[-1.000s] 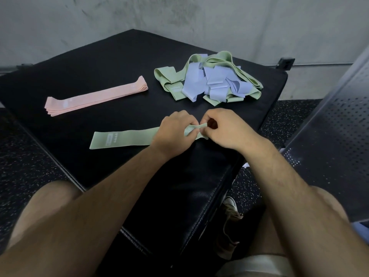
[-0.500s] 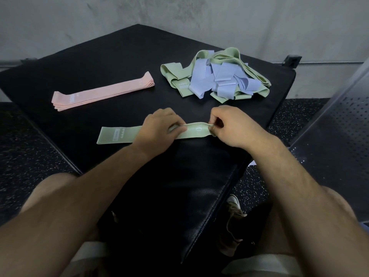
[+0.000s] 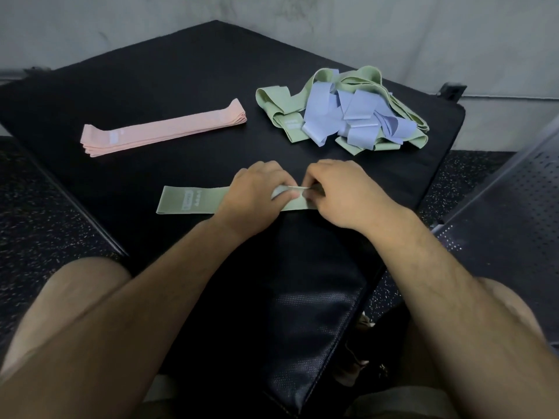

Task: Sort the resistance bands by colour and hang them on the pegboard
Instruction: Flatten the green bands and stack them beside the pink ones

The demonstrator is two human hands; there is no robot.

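A single wide-angle view comes from the person's head, facing forward and steeply down along both forearms (image 3: 157, 309), which run in from the bottom corners. It looks onto the bench (image 3: 181, 80) from close above, one bench corner pointing back at the camera. The left hand (image 3: 257, 189) and right hand (image 3: 348, 192) meet on the green band (image 3: 193, 200) just below the frame's centre, at arm's reach. The wall (image 3: 393, 31) fills the top edge, floor (image 3: 39, 222) shows on both sides, and a perforated panel (image 3: 514, 231) cuts the right edge.
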